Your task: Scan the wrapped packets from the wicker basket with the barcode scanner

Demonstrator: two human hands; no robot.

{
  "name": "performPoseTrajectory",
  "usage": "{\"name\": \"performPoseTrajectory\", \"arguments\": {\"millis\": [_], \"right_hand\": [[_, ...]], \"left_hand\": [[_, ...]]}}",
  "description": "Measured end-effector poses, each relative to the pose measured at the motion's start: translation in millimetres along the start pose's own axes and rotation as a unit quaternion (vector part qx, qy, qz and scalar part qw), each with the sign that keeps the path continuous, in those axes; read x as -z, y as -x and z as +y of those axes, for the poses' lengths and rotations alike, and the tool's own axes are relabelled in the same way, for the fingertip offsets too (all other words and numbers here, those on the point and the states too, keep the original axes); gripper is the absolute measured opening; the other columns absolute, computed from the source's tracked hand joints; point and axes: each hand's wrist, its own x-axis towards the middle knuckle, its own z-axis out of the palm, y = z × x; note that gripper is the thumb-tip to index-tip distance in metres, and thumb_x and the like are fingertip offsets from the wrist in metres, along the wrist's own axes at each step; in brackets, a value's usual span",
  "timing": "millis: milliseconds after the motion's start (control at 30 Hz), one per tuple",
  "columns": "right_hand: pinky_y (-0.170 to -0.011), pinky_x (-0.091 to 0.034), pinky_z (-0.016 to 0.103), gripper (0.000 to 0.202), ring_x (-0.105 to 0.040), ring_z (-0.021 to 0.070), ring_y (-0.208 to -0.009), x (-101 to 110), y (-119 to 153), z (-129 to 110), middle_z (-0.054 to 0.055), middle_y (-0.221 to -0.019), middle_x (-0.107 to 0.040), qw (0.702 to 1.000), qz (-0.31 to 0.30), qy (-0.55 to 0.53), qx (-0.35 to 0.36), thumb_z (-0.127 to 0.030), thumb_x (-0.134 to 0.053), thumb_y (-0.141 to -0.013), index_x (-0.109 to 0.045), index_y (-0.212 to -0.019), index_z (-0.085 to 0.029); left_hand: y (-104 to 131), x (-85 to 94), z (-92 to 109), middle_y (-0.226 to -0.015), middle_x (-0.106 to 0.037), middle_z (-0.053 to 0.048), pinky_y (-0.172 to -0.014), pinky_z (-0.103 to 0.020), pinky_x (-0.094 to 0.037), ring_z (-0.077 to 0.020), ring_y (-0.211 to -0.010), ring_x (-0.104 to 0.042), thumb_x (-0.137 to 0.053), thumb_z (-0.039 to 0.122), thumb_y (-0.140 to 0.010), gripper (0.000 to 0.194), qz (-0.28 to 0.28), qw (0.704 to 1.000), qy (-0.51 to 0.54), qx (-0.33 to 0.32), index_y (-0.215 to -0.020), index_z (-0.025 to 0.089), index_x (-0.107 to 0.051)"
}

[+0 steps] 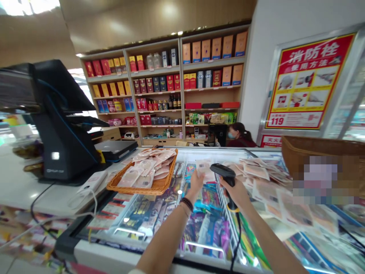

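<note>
My left hand [196,183] grips a flat clear packet [205,170] with a printed label, held up above the glass-topped freezer [125,228]. Wrapped round the handle of a black barcode scanner [224,173] is my right hand [234,192]; the scanner head points left toward the packet, a small gap between them. A dark cord runs down from the handle. Left of my hands, an orange wicker basket [159,187] holds a heap of similar packets [148,165]. More packets [293,205] lie spread over the glass to the right.
A black point-of-sale terminal [59,125] and a flat scale [116,149] stand at the left, with a white cable [57,217] trailing nearby. A brown basket [322,148] is at the right. Beyond the freezer a person [242,136] sits before shelves of boxed goods [159,83].
</note>
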Motion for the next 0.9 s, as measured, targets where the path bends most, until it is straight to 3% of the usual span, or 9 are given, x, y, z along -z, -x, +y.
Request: {"name": "performPoseTrajectory", "arguments": {"millis": [167, 400, 700, 900], "right_hand": [[-0.04, -0.044, 0.028, 0.037, -0.057, 0.0164, -0.037, -1, 5, -1, 0.004, -0.058, -0.069, 1.0, 0.003, 0.031, -0.001, -0.059, -0.067, -0.074, -0.06, -0.068, -0.023], [-0.042, -0.042, 0.027, 0.027, -0.054, 0.0152, -0.034, -6, 10, 3, 0.002, -0.047, -0.064, 0.996, 0.006, 0.087, 0.006, -0.045, -0.065, -0.08, -0.062, -0.066, -0.022], [-0.042, -0.043, 0.027, 0.026, -0.056, 0.0158, -0.036, -2, 16, -18, 0.002, -0.051, -0.066, 0.997, -0.012, 0.076, -0.017, -0.045, -0.066, -0.077, -0.059, -0.064, -0.024], [-0.044, -0.044, 0.028, 0.028, -0.057, 0.0174, -0.037, -2, 14, -14, 0.0, -0.043, -0.059, 0.997, -0.011, 0.071, -0.015, -0.048, -0.065, -0.077, -0.061, -0.065, -0.024]], "left_hand": [[1, -3.2, -13, -0.119, -0.077, -0.014, -0.107, -0.048, -0.053, -0.0289, -0.114, -0.071, -0.066, 0.016, -0.083, 0.034, -0.007, 1.0, 0.024, 0.009, -0.117, 0.017, -0.067], [4, 2.7, -11, -0.123, -0.076, -0.014, -0.109, -0.046, -0.053, -0.0288, -0.118, -0.07, -0.061, 0.015, -0.087, 0.035, -0.018, 1.0, 0.012, -0.005, -0.121, 0.016, -0.066], [4, 1.6, -14, -0.126, -0.074, -0.012, -0.112, -0.047, -0.052, -0.0279, -0.121, -0.068, -0.061, 0.015, -0.087, 0.036, -0.014, 1.0, 0.0, 0.003, -0.123, 0.018, -0.066], [2, 1.3, -15, -0.13, -0.072, -0.015, -0.114, -0.047, -0.05, -0.0287, -0.125, -0.067, -0.065, 0.017, -0.086, 0.038, -0.015, 0.999, 0.03, -0.002, -0.124, 0.018, -0.063]]}}
